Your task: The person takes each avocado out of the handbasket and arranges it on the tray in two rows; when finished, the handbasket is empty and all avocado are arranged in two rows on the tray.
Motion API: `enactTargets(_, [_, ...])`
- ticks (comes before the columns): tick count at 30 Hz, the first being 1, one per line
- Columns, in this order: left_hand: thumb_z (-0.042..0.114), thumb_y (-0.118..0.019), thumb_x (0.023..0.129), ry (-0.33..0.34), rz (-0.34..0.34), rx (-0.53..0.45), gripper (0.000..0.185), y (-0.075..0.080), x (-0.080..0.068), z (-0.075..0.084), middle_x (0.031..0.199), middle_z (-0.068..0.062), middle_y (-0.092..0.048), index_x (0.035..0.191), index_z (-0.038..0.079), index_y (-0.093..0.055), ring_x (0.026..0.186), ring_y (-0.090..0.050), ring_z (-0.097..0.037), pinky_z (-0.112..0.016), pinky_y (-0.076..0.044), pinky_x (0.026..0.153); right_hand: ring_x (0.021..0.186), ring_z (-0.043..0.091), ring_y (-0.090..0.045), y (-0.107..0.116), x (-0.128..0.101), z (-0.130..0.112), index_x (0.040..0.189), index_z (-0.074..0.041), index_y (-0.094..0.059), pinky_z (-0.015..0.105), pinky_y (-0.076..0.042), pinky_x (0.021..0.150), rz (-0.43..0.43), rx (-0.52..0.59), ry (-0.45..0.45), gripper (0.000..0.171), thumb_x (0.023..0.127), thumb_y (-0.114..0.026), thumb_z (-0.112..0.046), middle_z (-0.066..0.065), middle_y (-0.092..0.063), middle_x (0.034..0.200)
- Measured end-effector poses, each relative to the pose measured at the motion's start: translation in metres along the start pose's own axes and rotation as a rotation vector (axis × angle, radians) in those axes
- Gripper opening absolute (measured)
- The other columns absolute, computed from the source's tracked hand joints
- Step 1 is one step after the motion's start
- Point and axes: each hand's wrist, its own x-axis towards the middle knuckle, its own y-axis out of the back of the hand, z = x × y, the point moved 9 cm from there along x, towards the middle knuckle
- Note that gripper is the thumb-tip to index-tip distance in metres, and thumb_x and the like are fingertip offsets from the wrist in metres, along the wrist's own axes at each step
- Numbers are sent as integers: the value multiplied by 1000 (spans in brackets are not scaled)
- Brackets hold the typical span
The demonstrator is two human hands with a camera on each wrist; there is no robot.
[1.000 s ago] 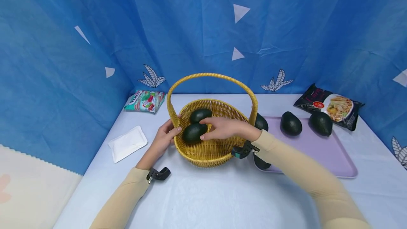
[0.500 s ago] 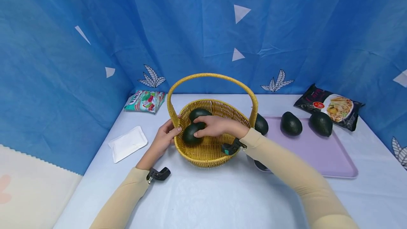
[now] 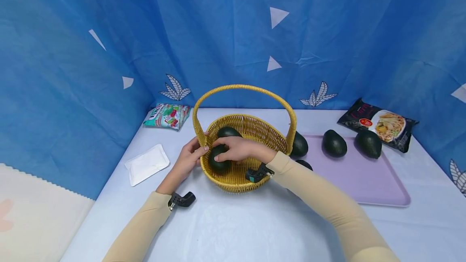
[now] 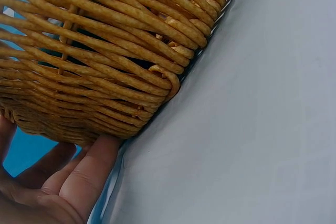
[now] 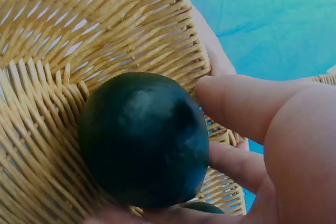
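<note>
1. Both hands meet at the wicker basket (image 3: 251, 173) in the head view: the left hand (image 3: 189, 157) curls around the rim at nine o'clock, thumb inside the rim, while the right hand (image 3: 238, 148) reaches in from three o'clock and grips an avocado (image 3: 217, 164) low against the left inner wall.
2. Right-wrist view alone shows that grip closely: fingers (image 5: 247, 103) and thumb wrap around the dark, glossy avocado (image 5: 144, 137), which touches the woven wall.
3. Left-wrist view alone shows the basket's outer weave (image 4: 105, 51) meeting the pale tabletop (image 4: 252, 129), with fingers (image 4: 84, 177) pressed against its lower edge.
4. Only the head view shows a second avocado (image 3: 227, 132) in the basket at twelve o'clock from the held one, just beside it.
5. On the purple tray (image 3: 364, 177), at three o'clock from the basket, lie more avocados (image 3: 334, 143).
6. Beyond the tray's far right corner lies a black noodle packet (image 3: 378, 123); its red badge and script are too small to read.
7. At ten o'clock from the basket lies a green snack packet (image 3: 166, 115) with unreadable lettering, and at nine o'clock a plain white pouch (image 3: 146, 164).
</note>
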Motion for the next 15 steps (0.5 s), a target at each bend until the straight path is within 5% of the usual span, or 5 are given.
enactTargets(15, [17, -56, 98, -4, -6, -18, 53, -1, 0, 1, 144, -20, -47, 148, 18, -40, 119, -52, -22, -23, -56, 83, 85, 18, -59, -8, 0, -11, 134, -20, -54, 36, -58, 63, -68, -6, 117, 52, 85, -70, -17, 8, -46, 142])
